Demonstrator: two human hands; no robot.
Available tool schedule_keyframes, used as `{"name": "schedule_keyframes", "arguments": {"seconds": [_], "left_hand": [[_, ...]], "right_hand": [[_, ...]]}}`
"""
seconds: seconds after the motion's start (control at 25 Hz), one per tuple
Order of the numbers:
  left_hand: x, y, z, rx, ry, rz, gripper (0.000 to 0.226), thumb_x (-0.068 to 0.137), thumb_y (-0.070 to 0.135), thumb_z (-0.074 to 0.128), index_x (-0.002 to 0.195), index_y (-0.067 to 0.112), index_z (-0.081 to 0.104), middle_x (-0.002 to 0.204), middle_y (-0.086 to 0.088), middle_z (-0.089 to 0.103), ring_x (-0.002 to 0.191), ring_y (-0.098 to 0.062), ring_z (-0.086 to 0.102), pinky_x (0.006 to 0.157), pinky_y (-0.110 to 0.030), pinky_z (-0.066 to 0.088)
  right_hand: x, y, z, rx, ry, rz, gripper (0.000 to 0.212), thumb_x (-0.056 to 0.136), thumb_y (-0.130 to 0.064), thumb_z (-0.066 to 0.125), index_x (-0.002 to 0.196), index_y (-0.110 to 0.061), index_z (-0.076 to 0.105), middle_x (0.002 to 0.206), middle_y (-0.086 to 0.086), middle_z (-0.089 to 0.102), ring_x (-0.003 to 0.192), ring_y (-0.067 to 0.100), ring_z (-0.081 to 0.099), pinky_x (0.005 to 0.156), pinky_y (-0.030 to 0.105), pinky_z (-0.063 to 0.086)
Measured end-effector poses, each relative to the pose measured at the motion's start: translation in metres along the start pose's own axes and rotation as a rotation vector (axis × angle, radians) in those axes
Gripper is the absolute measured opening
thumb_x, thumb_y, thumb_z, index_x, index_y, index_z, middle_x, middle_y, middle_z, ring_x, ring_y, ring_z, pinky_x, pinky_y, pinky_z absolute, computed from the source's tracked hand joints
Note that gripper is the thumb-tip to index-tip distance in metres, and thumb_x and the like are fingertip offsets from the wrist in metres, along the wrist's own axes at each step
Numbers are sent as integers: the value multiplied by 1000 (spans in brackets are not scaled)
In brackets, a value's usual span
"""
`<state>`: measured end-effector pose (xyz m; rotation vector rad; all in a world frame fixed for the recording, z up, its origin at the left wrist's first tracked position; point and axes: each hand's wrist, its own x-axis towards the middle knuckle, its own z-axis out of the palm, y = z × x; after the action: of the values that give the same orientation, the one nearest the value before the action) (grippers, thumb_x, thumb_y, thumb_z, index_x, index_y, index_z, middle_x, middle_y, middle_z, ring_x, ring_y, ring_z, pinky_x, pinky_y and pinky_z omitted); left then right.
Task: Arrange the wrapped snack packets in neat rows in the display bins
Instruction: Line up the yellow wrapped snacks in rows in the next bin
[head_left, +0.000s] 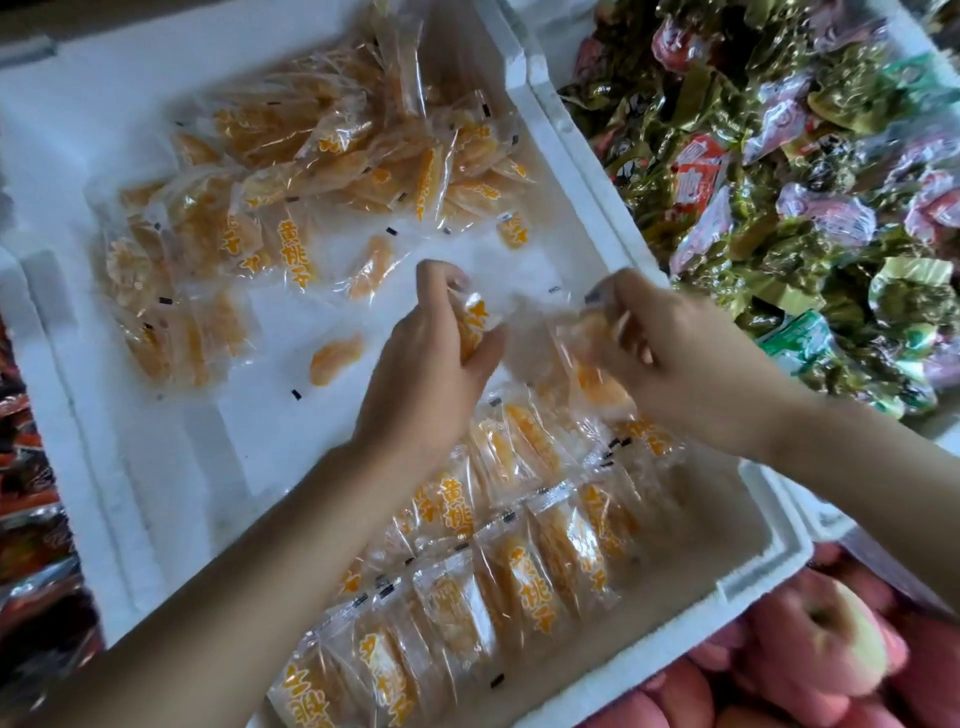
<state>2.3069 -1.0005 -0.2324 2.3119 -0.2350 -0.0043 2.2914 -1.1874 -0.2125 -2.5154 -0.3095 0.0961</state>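
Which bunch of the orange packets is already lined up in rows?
The near bunch, in the bin's near right corner: its packets overlap in tidy rows. The far bunch is a loose heap.

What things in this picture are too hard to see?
- Head view: gripped packet, mostly covered by the left hand.
- Head view: pinched packet in the right hand, blurred.
- Head view: packet rows, partly under the left forearm.
- Head view: red packets, dark, cut by the left edge.
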Motion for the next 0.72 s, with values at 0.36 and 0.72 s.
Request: {"name": "schedule_keyframes", "arguments": {"seconds": [0.36, 0.72], "left_hand": [[-62, 31, 39, -346, -268, -315, 29, 93, 33, 56, 115, 21, 40, 101, 12, 45, 90, 2, 49, 74, -1, 38], [-77, 36, 57, -637, -205, -382, 23, 86, 13, 67, 88, 25, 48, 91, 0, 64, 82, -13, 63, 75, -23, 48]], "right_hand": [[-69, 14, 19, -589, -440, 160, 60, 87, -28, 58, 139, -10, 33, 126, 6, 42, 97, 25, 62, 63, 30, 42], [-76, 7, 26, 359, 40, 236, 25, 90, -13, 59, 113, -21, 57, 94, -5, 59, 88, 13, 61, 73, 13, 44]]}}
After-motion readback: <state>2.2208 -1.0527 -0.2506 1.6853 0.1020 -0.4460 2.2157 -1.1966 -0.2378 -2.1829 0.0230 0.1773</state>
